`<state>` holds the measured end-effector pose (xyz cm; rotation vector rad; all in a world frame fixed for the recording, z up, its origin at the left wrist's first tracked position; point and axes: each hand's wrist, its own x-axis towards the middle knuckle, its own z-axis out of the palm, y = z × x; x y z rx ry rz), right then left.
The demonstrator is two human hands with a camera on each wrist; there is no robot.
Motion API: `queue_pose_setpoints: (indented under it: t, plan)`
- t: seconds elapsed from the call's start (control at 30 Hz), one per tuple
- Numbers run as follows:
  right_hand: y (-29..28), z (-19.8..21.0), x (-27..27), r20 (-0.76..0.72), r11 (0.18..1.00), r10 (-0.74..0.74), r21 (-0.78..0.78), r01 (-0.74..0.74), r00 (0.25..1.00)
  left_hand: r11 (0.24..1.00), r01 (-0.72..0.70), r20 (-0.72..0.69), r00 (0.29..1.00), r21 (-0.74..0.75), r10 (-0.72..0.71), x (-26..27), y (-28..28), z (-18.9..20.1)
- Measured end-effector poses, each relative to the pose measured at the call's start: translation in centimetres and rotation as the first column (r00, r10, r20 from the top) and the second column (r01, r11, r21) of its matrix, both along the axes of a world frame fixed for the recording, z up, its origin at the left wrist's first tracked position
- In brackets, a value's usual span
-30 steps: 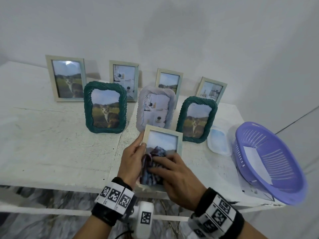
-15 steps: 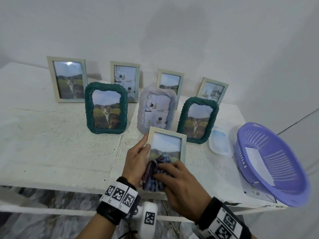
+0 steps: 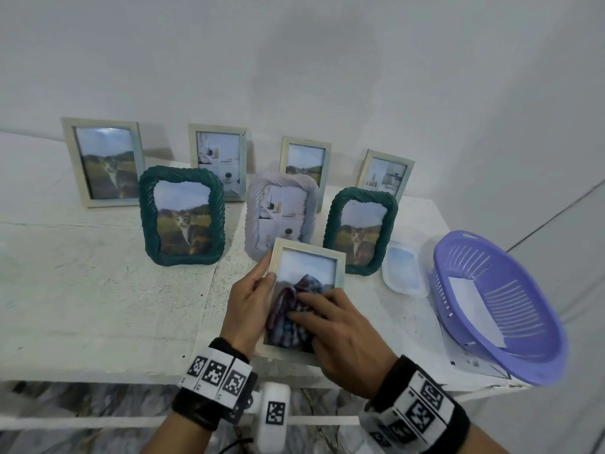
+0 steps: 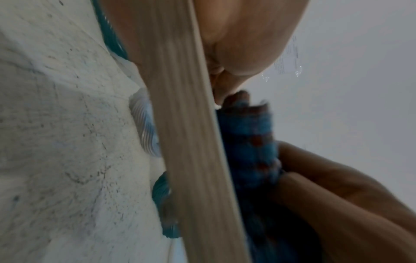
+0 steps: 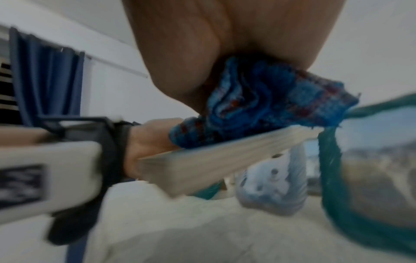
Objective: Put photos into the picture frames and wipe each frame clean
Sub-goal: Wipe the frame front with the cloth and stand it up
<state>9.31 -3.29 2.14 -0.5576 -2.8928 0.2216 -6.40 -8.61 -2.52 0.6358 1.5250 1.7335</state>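
Holding the pale wooden frame (image 3: 307, 257) by its left edge, the left hand (image 3: 248, 303) has its thumb over the front rim and the other fingers behind, out of sight. Frame is portrait, long axis running away from the person, top edge tipped up and away toward the wall, glass facing up toward the head camera; its near edge sits low over the front of the white table (image 3: 98, 290), contact there not visible. Right hand (image 3: 340, 335) lies on the glass with fingers fairly straight and spread, pressing a bunched blue-and-red checked cloth (image 3: 291, 316) against the lower half; thumb position can't be made out. Cloth and hand hide most of the photo, only sky shows at the top. Left wrist view is blurred: frame edge (image 4: 191, 142) seen side-on, cloth (image 4: 247, 146) to its right, right-hand fingers (image 4: 326, 186) below that. Right wrist view is also smeared: cloth (image 5: 258, 106) wadded under the palm on top of the frame's edge (image 5: 213, 160). Just beyond the grip stand a lilac rope-pattern frame (image 3: 281, 217) and two green rope-pattern frames, one to the left (image 3: 181, 217) and one to the right (image 3: 360, 231), all upright with photos. Four more pale frames line up further back by the wall. Right of the hands: a clear plastic lid (image 3: 404, 273), then a purple basket (image 3: 497, 309) holding a white sheet, its far side cut by its own rim.
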Motion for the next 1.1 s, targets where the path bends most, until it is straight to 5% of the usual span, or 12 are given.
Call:
queue_pose_setpoints:
  t: [0.17,0.4,0.53,0.63,0.73,0.9,1.1]
  plan:
    - [2.6,0.7,-1.2,-0.063,0.982,-0.175,0.057,0.178,0.983,0.999,0.025,-0.045,0.999,0.034,-0.023,0.7,0.6,0.7]
    - [-0.6,-1.3,1.7,0.014,0.999,-0.025,-0.043,0.026,1.000,0.999,-0.004,-0.050,0.999,-0.035,0.002,-0.6,0.6,-0.6]
    - [1.1,-1.3,3.5,-0.075,0.985,-0.031,-0.172,0.018,0.997,0.997,0.011,-0.143,0.990,-0.071,-0.021,-0.7,0.7,-0.8]
    - [3.2,-0.8,5.2,-0.266,0.940,-0.263,-0.288,0.183,0.927,0.996,-0.009,-0.175,0.984,-0.089,-0.006,-1.4,0.6,-0.8]
    - [6.5,-1.1,6.4,-0.275,0.804,-0.573,-0.369,0.466,0.772,0.995,-0.058,-0.182,0.982,-0.078,0.043,-2.2,0.4,-0.8]
    - [12.7,-3.8,6.0,-0.182,0.627,-0.779,-0.240,0.741,0.601,0.994,-0.085,-0.184,0.980,-0.063,0.072,-2.7,0.2,-0.9]
    - [17.0,-4.9,3.2,0.113,0.607,-0.793,0.058,0.793,0.599,0.995,-0.089,-0.184,0.980,-0.052,0.078,-3.0,-0.3,-1.2]
